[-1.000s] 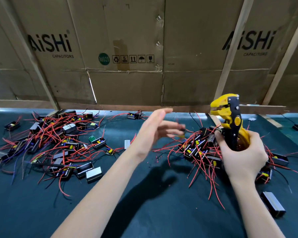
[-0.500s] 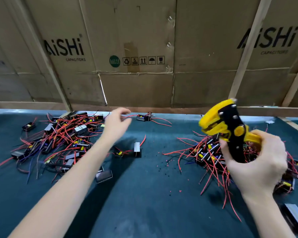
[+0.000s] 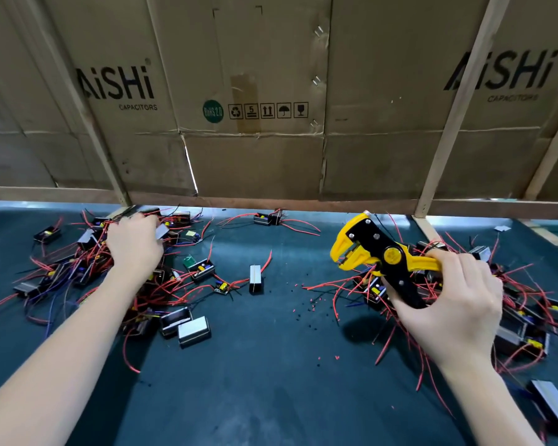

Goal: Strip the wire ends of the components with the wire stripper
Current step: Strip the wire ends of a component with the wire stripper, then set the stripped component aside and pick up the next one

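Note:
My right hand (image 3: 455, 304) grips the handles of the yellow and black wire stripper (image 3: 372, 252), held above the right-hand pile of components (image 3: 529, 304). Its jaws point left. The components are small black modules with red and dark wires. My left hand (image 3: 132, 246) reaches far left and lies palm down on the left-hand pile of components (image 3: 78, 272). Its fingers bend down into the wires beside a grey-faced component (image 3: 161, 232), and the fingertips are hidden.
The dark green table (image 3: 271, 381) carries loose components (image 3: 255, 278) in the middle and small bits of stripped insulation (image 3: 306, 309). More components (image 3: 266, 218) lie at the back. A cardboard wall (image 3: 255, 123) with wooden slats closes off the far edge.
My left hand has swung from the right pile across to the left pile and dropped onto it. My right hand has tilted the stripper so its jaws point left.

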